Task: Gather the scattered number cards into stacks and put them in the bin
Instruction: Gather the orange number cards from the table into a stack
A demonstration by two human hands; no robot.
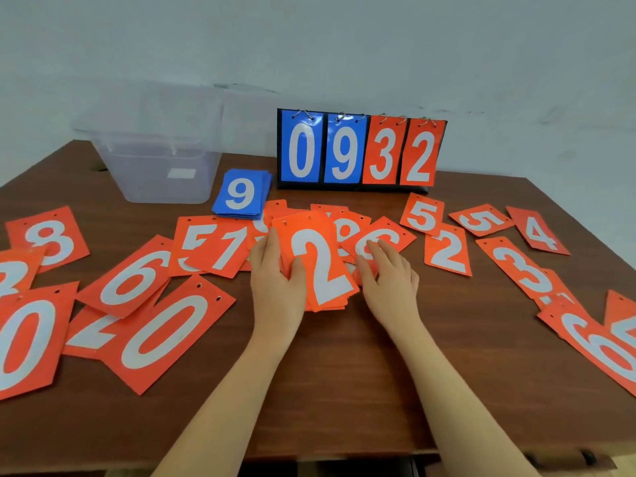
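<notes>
Two hands: at work on one small pile, seen from the head view only.
Left hand (275, 270): grasping the orange stack (318, 266), thumb curled over its face beside the white 2, fingers tucked along its left edge.
Right hand (387, 275): released, fingers (370, 251) straight and spread, pressing flat on the fanned orange cards (378, 237) just right of the stack.
Orange stack: lying on the table (344, 373), between the two hands, edges not yet squared; bottom cards peeking out below.
Blue stack (241, 197): already squared, 9 on top, beyond the left fingertips, just beside the bin.
Bin (161, 160): clear plastic, far left of the fingers at the table's back edge; looks to hold no cards yet.
Loose orange cards: many, scattered well apart to both sides of the hands, some overlapping.
Scoreboard (358, 151): upright behind the pile, reading 0932.
Step in hand: probably mid-gathering, orange pile barely begun.
Next move calls for: sliding the fanned cards under the right fingers leftward onto the stack, tapping edges flush, then reaching outward for the strays.
Progress: judged early; nothing binned.
</notes>
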